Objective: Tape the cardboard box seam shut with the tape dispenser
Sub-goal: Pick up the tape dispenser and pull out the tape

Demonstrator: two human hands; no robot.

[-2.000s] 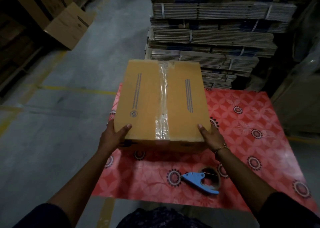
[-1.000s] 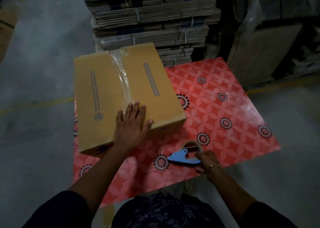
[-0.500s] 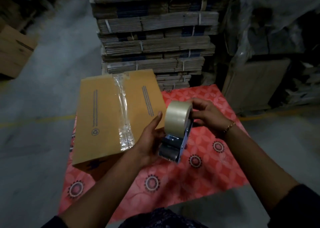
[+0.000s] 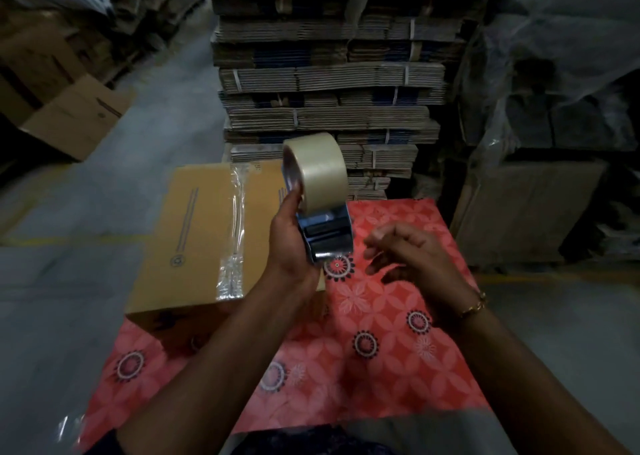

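A low surface covered by a red cloth [image 4: 381, 319] with a printed flower pattern is seen across the lower middle of the frame. A cardboard box [image 4: 204, 233] is set on its left part, its top seam covered by clear tape [image 4: 235, 233]. Grey floor [image 4: 52, 316] is seen around it.

Left hand [image 4: 289, 243] grips tape dispenser [image 4: 320, 205] — right hand [image 4: 412, 257] loose.
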